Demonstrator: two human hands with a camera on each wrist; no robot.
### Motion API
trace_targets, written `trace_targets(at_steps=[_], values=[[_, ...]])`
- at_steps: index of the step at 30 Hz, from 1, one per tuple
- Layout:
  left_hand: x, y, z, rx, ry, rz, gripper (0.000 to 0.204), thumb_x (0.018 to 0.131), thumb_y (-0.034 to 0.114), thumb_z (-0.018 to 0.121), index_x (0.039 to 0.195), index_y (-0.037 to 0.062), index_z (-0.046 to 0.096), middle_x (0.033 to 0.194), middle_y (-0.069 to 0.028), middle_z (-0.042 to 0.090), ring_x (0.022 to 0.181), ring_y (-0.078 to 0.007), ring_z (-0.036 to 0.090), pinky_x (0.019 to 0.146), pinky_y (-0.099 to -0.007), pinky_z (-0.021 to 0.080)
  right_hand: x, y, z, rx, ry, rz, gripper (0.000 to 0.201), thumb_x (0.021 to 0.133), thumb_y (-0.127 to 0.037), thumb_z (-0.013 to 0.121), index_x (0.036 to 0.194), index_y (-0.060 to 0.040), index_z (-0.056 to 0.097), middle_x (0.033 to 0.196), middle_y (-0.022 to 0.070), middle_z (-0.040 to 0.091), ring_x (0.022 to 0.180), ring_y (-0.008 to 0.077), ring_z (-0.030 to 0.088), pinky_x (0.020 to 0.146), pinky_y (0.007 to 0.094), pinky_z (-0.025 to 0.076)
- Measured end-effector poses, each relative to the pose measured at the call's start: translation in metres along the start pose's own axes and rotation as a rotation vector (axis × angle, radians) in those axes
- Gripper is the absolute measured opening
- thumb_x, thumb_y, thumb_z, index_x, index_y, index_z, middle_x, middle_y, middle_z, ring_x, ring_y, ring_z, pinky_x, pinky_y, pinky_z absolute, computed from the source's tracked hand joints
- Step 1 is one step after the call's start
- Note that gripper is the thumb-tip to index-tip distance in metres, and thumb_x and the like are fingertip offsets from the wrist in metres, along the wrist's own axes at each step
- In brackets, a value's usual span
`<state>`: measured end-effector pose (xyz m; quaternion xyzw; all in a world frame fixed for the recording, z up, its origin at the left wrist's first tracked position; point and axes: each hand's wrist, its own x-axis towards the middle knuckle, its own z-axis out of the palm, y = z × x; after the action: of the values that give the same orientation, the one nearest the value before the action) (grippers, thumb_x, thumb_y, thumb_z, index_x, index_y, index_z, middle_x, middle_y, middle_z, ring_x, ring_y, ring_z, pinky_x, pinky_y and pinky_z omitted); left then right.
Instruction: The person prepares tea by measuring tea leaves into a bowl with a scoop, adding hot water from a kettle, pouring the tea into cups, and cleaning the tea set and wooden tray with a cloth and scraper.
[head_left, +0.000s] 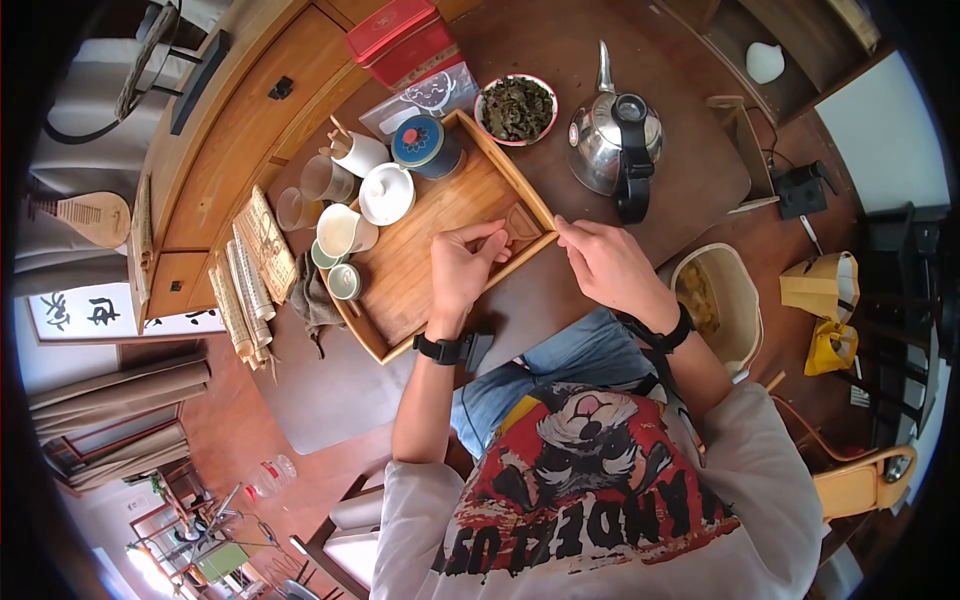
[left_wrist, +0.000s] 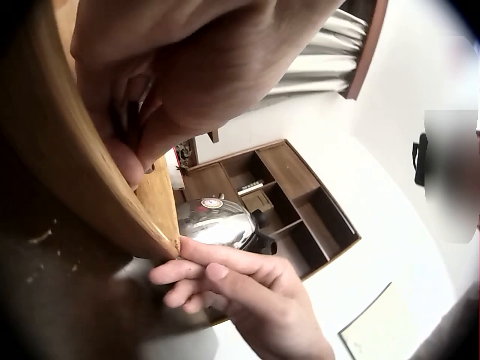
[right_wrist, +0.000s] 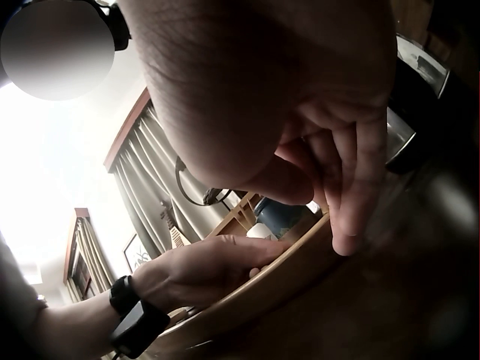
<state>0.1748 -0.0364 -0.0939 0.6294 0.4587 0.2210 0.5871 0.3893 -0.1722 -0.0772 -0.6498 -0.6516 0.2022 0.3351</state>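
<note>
My left hand (head_left: 465,262) is over the right end of a wooden tray (head_left: 430,225), fingers bent and fingertips beside a triangular wooden corner piece (head_left: 521,224). I cannot tell whether these fingers hold anything. My right hand (head_left: 612,268) is at the tray's right corner, its index fingertip touching the wood in the left wrist view. On the tray stand a blue lidded jar (head_left: 425,148), a white lidded bowl (head_left: 386,194), a white pouring cup (head_left: 343,231) and small green cups (head_left: 344,281).
A plate of dark leaves (head_left: 516,110) and a steel kettle (head_left: 612,145) stand beyond the tray. Behind it are a red box (head_left: 400,42) and a white holder with wooden tools (head_left: 358,152). A pale bin (head_left: 718,310) is on the right, bamboo rolls (head_left: 240,300) on the left.
</note>
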Motion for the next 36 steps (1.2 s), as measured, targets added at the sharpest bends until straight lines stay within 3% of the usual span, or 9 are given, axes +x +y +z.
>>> trace_targets(at_steps=[1, 8, 14, 16, 18, 20, 23, 27, 36], values=[[0.0, -0.001, 0.001, -0.135, 0.012, 0.001, 0.024, 0.102, -0.002, 0.077, 0.124, -0.0121, 0.079, 0.097, -0.0125, 0.081, 0.08, -0.0117, 0.075, 0.074, -0.0268, 0.062, -0.001, 0.001, 0.002, 0.016, 0.013, -0.009, 0.041, 0.1, 0.001, 0.063, 0.14, 0.0092, 0.066, 0.101, 0.0211, 0.075, 0.089, 0.0412, 0.074, 0.078, 0.0482, 0.061], [-0.007, 0.03, 0.007, -0.232, 0.045, -0.002, 0.023, 0.103, -0.002, 0.077, 0.124, -0.011, 0.079, 0.098, -0.0135, 0.081, 0.081, -0.0147, 0.076, 0.075, -0.0267, 0.062, -0.019, 0.013, 0.007, 0.238, 0.028, -0.001, 0.061, 0.094, 0.013, 0.059, 0.155, 0.0043, 0.056, 0.113, 0.0195, 0.076, 0.088, 0.0352, 0.074, 0.085, 0.0439, 0.062], [0.023, 0.076, 0.007, -0.301, 0.189, 0.161, 0.027, 0.104, 0.0, 0.076, 0.129, -0.0087, 0.076, 0.106, -0.0138, 0.082, 0.087, -0.0163, 0.076, 0.084, -0.0293, 0.063, -0.026, 0.008, 0.004, 0.193, -0.004, 0.017, 0.059, 0.095, 0.01, 0.061, 0.154, 0.0037, 0.057, 0.115, 0.0181, 0.076, 0.09, 0.0348, 0.074, 0.086, 0.0453, 0.062], [0.031, 0.098, 0.009, -0.151, 0.275, 0.343, 0.029, 0.104, 0.001, 0.077, 0.131, -0.0094, 0.075, 0.11, -0.0132, 0.082, 0.095, -0.0176, 0.079, 0.089, -0.0302, 0.064, -0.024, 0.006, 0.004, 0.19, 0.005, 0.02, 0.059, 0.096, 0.01, 0.061, 0.154, 0.0036, 0.057, 0.115, 0.0181, 0.076, 0.09, 0.035, 0.074, 0.086, 0.0456, 0.062], [0.034, 0.116, 0.011, -0.09, 0.29, 0.357, 0.028, 0.105, 0.0, 0.076, 0.131, -0.0095, 0.076, 0.114, -0.0126, 0.082, 0.102, -0.0175, 0.08, 0.092, -0.0296, 0.063, -0.022, 0.002, 0.002, 0.192, 0.012, 0.025, 0.059, 0.096, 0.009, 0.061, 0.154, 0.0034, 0.057, 0.115, 0.0181, 0.076, 0.091, 0.0352, 0.074, 0.086, 0.046, 0.062], [0.037, 0.127, 0.015, 0.065, 0.38, 0.463, 0.027, 0.105, 0.001, 0.076, 0.13, -0.008, 0.078, 0.113, -0.0112, 0.083, 0.102, -0.0155, 0.079, 0.093, -0.0282, 0.062, -0.019, -0.005, -0.003, 0.207, -0.001, 0.057, 0.044, 0.103, -0.002, 0.062, 0.146, 0.0076, 0.061, 0.113, 0.0228, 0.076, 0.101, 0.0444, 0.074, 0.088, 0.0509, 0.062], [0.036, 0.141, 0.02, 0.131, 0.433, 0.505, 0.024, 0.103, 0.002, 0.077, 0.127, -0.0025, 0.082, 0.108, -0.0101, 0.084, 0.1, -0.0134, 0.079, 0.093, -0.0276, 0.06, -0.021, 0.001, 0.003, 0.201, 0.003, 0.043, 0.059, 0.097, 0.008, 0.061, 0.155, 0.0035, 0.057, 0.116, 0.0178, 0.076, 0.091, 0.0357, 0.074, 0.086, 0.0459, 0.062], [0.038, 0.144, 0.024, 0.2, 0.475, 0.534, 0.022, 0.102, 0.003, 0.078, 0.123, 0.0027, 0.084, 0.1, -0.0102, 0.085, 0.099, -0.0138, 0.08, 0.091, -0.0284, 0.059, -0.023, 0.001, 0.003, 0.21, -0.005, 0.052, 0.058, 0.098, 0.007, 0.06, 0.156, 0.0031, 0.056, 0.116, 0.018, 0.076, 0.091, 0.0358, 0.074, 0.086, 0.0459, 0.062], [0.057, 0.128, 0.029, 0.381, 0.489, 0.589, 0.022, 0.102, 0.003, 0.076, 0.123, -0.001, 0.084, 0.104, -0.0127, 0.086, 0.095, -0.0152, 0.08, 0.087, -0.0302, 0.061, -0.024, 0.003, 0.0, 0.214, -0.016, 0.033, 0.058, 0.101, 0.003, 0.061, 0.159, 0.0011, 0.054, 0.117, 0.0184, 0.076, 0.093, 0.038, 0.074, 0.086, 0.0459, 0.061]])
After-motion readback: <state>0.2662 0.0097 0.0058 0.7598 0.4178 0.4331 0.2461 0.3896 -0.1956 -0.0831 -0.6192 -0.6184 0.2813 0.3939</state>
